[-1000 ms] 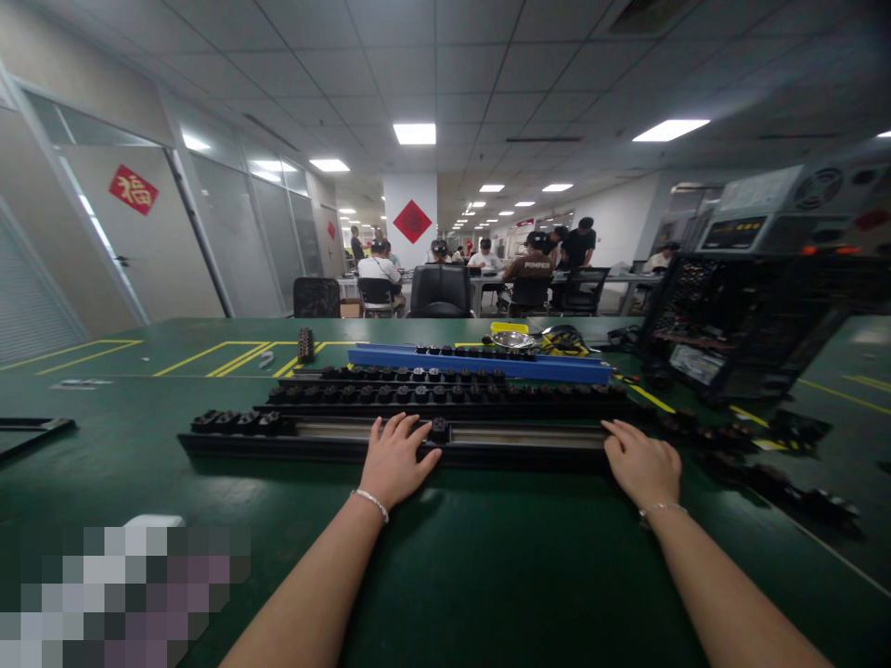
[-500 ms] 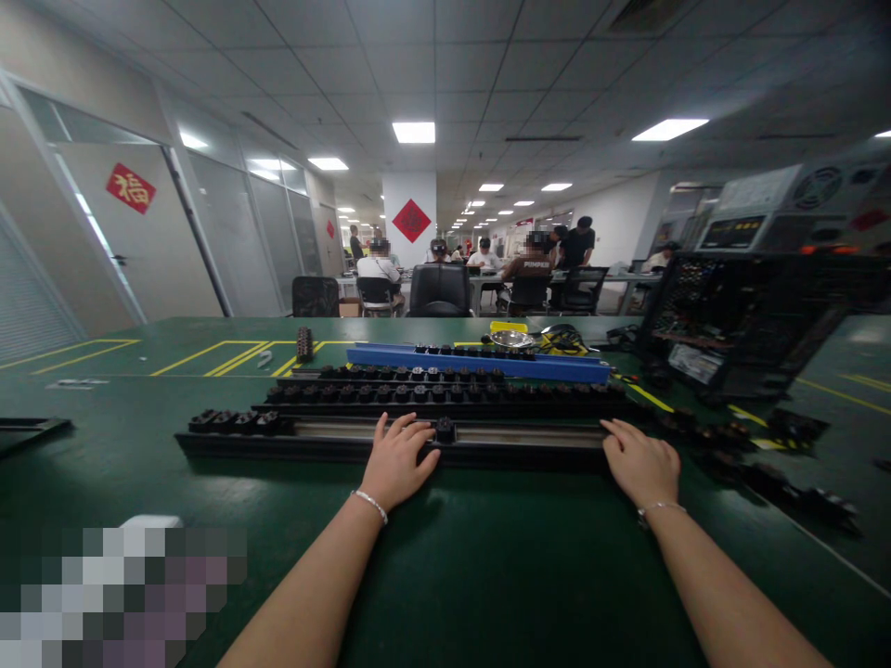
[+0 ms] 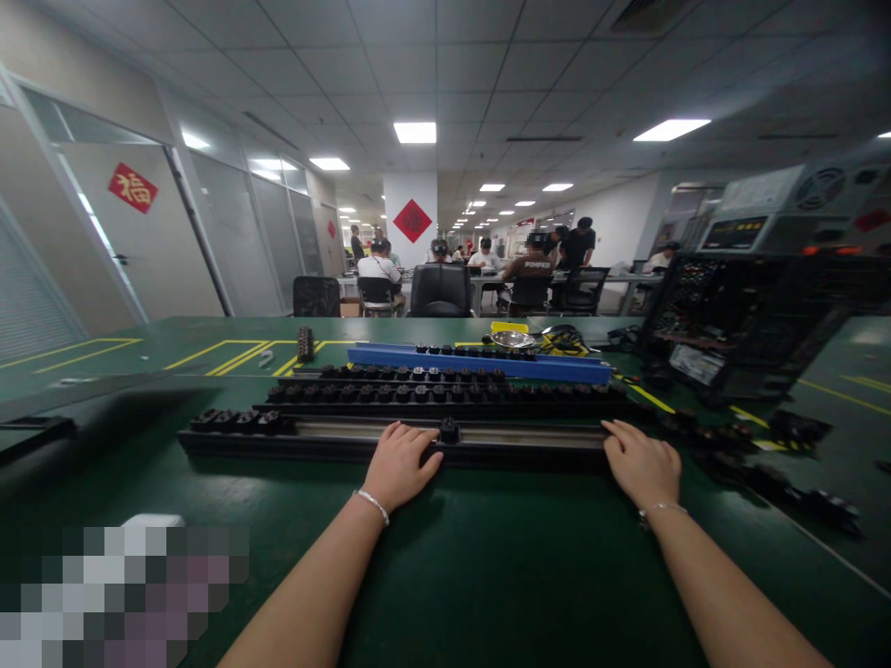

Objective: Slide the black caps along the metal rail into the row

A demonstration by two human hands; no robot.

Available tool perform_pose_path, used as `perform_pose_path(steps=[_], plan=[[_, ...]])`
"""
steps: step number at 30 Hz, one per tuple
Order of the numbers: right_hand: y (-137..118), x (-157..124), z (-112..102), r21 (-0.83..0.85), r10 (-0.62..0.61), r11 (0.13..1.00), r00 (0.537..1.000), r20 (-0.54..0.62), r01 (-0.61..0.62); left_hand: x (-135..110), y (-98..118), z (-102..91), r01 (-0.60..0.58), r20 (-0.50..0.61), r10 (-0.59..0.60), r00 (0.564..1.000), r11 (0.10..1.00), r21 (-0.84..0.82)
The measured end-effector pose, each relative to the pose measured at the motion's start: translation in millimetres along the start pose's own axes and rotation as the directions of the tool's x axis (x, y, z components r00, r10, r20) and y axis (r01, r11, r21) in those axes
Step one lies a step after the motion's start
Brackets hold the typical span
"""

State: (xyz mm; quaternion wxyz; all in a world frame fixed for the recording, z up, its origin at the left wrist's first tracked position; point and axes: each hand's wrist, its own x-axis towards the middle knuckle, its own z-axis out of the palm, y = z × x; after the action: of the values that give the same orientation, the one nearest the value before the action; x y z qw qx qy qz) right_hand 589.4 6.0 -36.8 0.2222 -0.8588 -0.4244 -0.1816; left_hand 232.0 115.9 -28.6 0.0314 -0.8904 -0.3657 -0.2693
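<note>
A long black rail [image 3: 529,458] with a pale channel lies crosswise in front of me. My left hand [image 3: 404,464] rests over its middle, fingers stretched out and side by side, the fingertips down in the channel. Just right of those fingers a small black block [image 3: 449,430] sits in the channel. At the rail's right end is my right hand [image 3: 644,464], its index finger reaching along the edge and the other fingers curled round the end. Several similar black blocks [image 3: 237,421] stand in a row at the rail's left end.
Behind the rail lie another black rail with rows of blocks [image 3: 390,393] and a blue channel [image 3: 480,364]. Loose dark parts [image 3: 780,482] and an open computer case [image 3: 738,325] are at the right. A metal bowl [image 3: 511,340] stands at the back.
My left fingers have come down and drawn together on the rail. My right hand has stayed at the rail's end. A blurred dark shape has appeared over the table at the left.
</note>
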Motion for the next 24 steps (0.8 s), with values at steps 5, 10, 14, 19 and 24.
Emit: perform_pose_path(steps=[5, 10, 14, 19, 24], plan=[[-1, -1, 2, 0.008, -0.009, 1.0, 0.999, -0.034, 0.009, 1, 6, 0.9, -0.002, 0.019, 0.002, 1.0, 1.0, -0.016], [-9, -3, 1, 0.012, -0.053, 0.998, 0.99, -0.132, 0.055, 1, 9, 1.4, 0.008, 0.043, -0.007, 0.999, 1.0, -0.024], [-37, -11, -4, 0.078, -0.273, 0.955, 0.951, -0.146, 0.287, 1, 10, 0.8, -0.005, 0.057, 0.006, 0.998, 1.0, -0.017], [-97, -41, -9, 0.253, -0.502, 0.824, 0.86, -0.091, 0.508, 1, 12, 1.2, -0.006, 0.064, 0.004, 0.998, 0.999, 0.037], [-158, -66, -8, 0.394, -0.487, 0.806, 0.873, 0.015, 0.442, 2, 13, 1.3, 0.001, 0.071, -0.005, 0.997, 0.998, 0.058]])
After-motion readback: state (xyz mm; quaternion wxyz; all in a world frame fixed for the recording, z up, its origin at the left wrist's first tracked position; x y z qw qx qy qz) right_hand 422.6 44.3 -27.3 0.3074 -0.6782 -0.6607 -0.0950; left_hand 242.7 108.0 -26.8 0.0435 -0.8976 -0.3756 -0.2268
